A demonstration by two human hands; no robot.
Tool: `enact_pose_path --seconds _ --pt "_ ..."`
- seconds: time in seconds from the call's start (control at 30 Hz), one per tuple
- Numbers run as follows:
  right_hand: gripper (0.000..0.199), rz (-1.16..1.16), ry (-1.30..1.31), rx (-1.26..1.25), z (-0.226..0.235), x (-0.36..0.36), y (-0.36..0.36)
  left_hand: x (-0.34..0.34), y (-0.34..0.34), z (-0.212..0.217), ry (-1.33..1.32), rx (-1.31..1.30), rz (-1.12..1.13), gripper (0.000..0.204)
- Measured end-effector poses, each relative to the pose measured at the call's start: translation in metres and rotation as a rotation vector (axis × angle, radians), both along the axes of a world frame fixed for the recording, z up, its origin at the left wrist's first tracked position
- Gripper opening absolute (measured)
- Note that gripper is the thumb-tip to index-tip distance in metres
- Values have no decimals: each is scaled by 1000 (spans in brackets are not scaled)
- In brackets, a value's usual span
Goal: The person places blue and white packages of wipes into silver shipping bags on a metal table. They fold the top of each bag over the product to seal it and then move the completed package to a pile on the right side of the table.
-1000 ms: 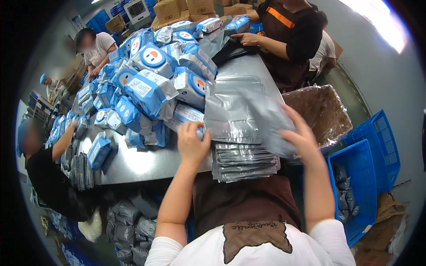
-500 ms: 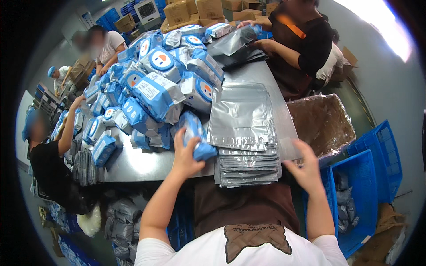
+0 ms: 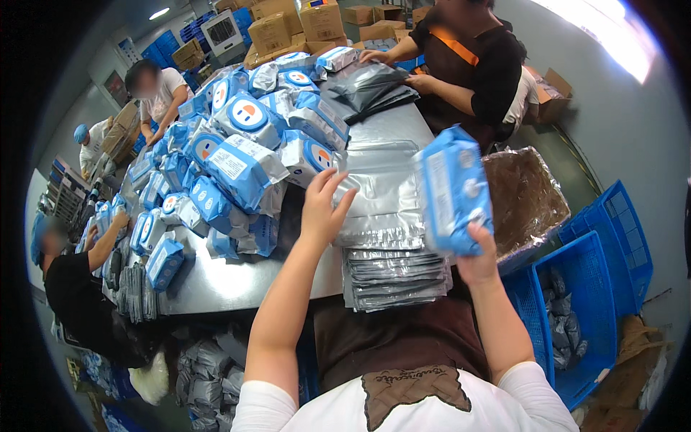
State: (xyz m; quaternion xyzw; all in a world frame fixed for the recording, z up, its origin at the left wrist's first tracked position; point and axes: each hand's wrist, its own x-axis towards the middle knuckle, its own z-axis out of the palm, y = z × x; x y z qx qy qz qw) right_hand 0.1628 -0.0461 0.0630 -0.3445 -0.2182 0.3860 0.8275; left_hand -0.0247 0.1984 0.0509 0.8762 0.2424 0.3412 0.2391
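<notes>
Here a blue-and-white pack [image 3: 455, 191] is held up in the right hand [image 3: 478, 261], pinched at its near end, the thumb laid over the film and the other fingers mostly hidden by the pack itself. It is carried above the right edge of a stack of silver bags [image 3: 381, 216], a little blurred, its long side pointing away across the table [image 3: 216, 277]. Over on the other side, nothing is gripped by the left hand [image 3: 324, 209]: its fingers are spread, poised at the left edge of the top bag, and whether that edge is touched cannot be told. Just beyond, a heap of similar packs [image 3: 248, 165] is piled high.

So the step in hand, it would seem, is the bringing together of one pack and one bag; the pack is not yet inside. What is called for next, by this reading, is the top bag's edge lifted by the free fingers and its mouth held wide, with the pack lined up end-first. Which edge opens cannot be made out. Care seems needed, too, lest two thin bags be caught up together.
</notes>
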Motion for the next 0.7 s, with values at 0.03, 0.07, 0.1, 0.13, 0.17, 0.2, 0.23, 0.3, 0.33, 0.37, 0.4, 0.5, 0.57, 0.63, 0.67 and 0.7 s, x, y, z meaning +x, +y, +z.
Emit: enact_pose_path --seconds 0.03,0.07,0.1,0.13,0.17,0.2,0.23,0.3,0.33,0.37,0.4,0.5,0.57,0.63,0.67,0.7 --pt "59 -96 24 -5 -8 15 -2 20 -2 -1 217 174 99 68" --pt "57 -131 85 -6 -23 34 -5 38 -12 -1 431 355 206 74" --pt "57 -149 129 -25 -24 43 -9 46 -17 -10 556 208 106 77" --pt "57 -162 173 -45 -27 50 -12 48 -25 -20 677 58 10 81" --pt "60 -189 166 -64 -27 52 -19 49 -40 -25 645 9 -18 80" --pt "60 -180 175 -68 -27 54 -25 46 -60 -18 691 -18 -54 80" --pt "60 -166 189 -67 -26 55 -30 41 -83 -9 725 -8 -37 79" --pt "63 -160 217 -100 -29 54 -39 32 -113 -11 658 34 -6 73" --pt "64 -146 227 -98 -31 52 -42 24 -120 -16 539 39 20 68" --pt "64 -133 232 -90 -31 52 -44 16 -123 -19 415 49 47 63" --pt "64 -122 232 -76 -28 51 -43 8 -124 -20 285 65 72 58" --pt "67 -76 178 -68 -21 48 -50 -20 -132 -35 134 395 -68 39" --pt "71 -41 168 -61 -16 44 -51 -25 -138 -37 201 549 -13 40" --pt "70 21 176 -30 -4 34 -55 -18 -148 -25 258 495 147 44" --pt "70 53 177 -12 0 29 -58 -16 -150 -19 282 469 229 46" --pt "74 118 183 -36 2 27 -63 -15 -147 -16 350 501 264 55"
